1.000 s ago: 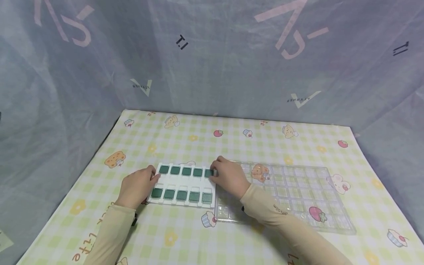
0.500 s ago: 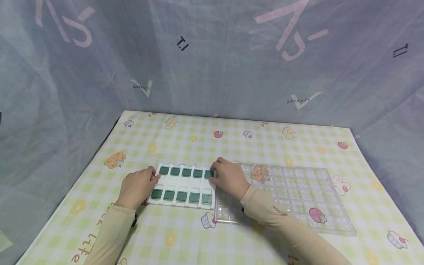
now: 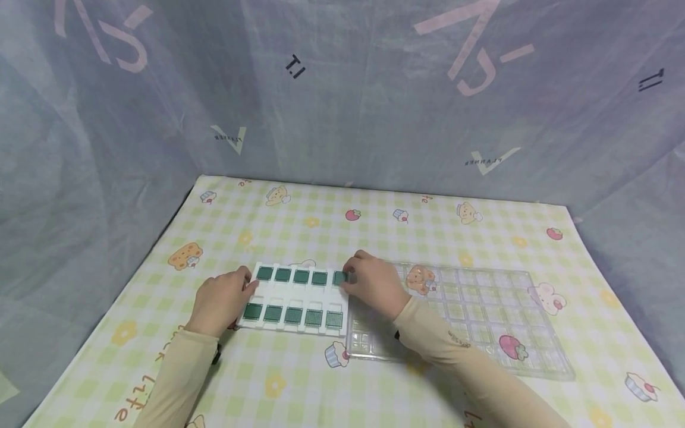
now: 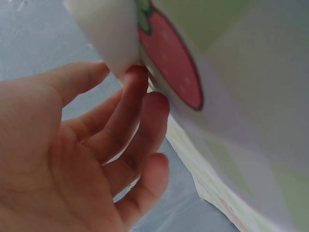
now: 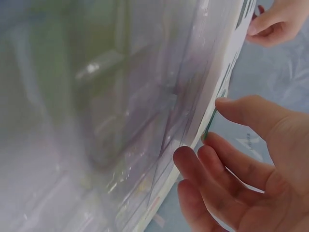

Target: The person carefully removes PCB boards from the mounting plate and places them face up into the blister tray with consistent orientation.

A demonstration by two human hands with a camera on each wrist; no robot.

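Note:
A white tray [image 3: 292,293] lies on the table, holding two rows of small green circuit boards [image 3: 293,315]. My left hand [image 3: 220,301] grips its left edge, thumb on one side and curled fingers on the other; in the left wrist view the tray's white edge [image 4: 104,34] meets the fingertips. At the tray's far right corner, my right hand [image 3: 376,285] pinches a green circuit board [image 3: 339,278] between thumb and forefinger. That board [image 5: 211,122] shows edge-on in the right wrist view, tilted out of line with the tray. The right hand partly covers it in the head view.
A clear plastic tray [image 3: 548,333] with many square compartments lies directly right of the white tray, partly under the right forearm. The checked tablecloth [image 3: 321,244] has printed cartoons. Grey fabric [image 3: 342,119] hangs behind the table and at both sides.
My right hand has shifted slightly to the right, and the pinched circuit board has moved with it out of line with its row. The left hand stays on the white tray.

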